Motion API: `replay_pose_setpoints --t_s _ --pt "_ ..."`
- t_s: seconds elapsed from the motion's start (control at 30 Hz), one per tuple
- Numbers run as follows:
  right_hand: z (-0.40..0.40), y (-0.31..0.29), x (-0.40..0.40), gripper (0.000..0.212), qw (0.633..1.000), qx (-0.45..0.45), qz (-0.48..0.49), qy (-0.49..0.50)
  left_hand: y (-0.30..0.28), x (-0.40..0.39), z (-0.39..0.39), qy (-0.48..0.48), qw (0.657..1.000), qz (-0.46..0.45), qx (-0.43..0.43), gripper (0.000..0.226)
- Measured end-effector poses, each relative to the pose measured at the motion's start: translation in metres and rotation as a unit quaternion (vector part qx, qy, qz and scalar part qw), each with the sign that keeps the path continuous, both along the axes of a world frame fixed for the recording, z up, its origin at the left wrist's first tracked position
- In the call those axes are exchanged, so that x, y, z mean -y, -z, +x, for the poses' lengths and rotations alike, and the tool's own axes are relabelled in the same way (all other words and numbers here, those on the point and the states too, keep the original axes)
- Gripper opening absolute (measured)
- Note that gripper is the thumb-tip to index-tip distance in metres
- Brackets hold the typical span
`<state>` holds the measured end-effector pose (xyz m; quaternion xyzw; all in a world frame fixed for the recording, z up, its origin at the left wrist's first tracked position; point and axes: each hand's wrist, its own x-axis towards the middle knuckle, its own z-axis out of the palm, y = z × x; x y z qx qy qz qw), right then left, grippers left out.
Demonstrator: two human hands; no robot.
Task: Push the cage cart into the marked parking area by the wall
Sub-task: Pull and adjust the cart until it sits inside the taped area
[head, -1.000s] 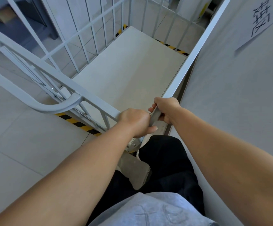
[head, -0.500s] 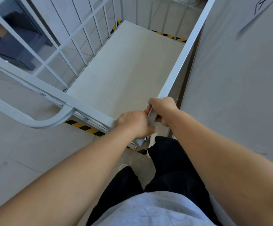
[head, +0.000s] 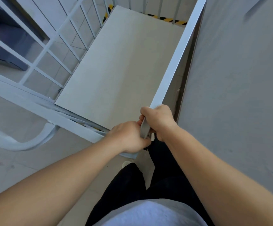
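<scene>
The white cage cart [head: 178, 57] stands directly in front of me, its flat grey deck bare and its right top rail running close along the grey wall [head: 240, 88]. My right hand [head: 159, 120] is closed around the near end of that right rail. My left hand [head: 129, 136] grips the cart's near corner post just beside it, knuckles up. Yellow-and-black floor tape [head: 170, 19] marking the parking area shows through the bars beyond the cart's far end and at the far left corner.
The cart's curved push handle [head: 34, 142] juts out at the lower left over pale floor tiles. A dark blue object [head: 5, 46] sits on the floor beyond the left cage side. My dark trouser legs stand right behind the cart's near corner.
The cart has rolled forward and closer to the wall. The striped tape that lay under its near edge is now covered, and the wall's paper sign has left the view.
</scene>
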<state>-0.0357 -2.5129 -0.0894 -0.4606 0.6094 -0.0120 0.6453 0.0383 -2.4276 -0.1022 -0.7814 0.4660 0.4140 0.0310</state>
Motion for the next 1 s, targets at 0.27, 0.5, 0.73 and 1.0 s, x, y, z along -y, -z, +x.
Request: replay_pose_setpoints --t_s 0.27,0.5,0.73,1.0 --pt "0.006 0.008 -0.009 0.038 1.0 -0.002 -0.028 0.002 -0.002 -0.003 0.001 0.012 1.0 0.008 0.018 0.026" --pt "0.008 0.009 -0.013 0.017 0.999 0.002 -0.043 -0.013 -0.005 -0.013 0.01 -0.012 0.999 0.033 0.017 0.038" --pt "0.024 0.017 -0.04 0.02 0.999 0.036 -0.039 0.015 -0.006 -0.032 0.026 0.008 0.998 0.048 0.029 0.03" --pt "0.032 0.02 -0.046 0.009 0.994 0.031 -0.066 0.076 -0.003 -0.032 0.027 0.019 0.999 0.023 0.028 0.025"
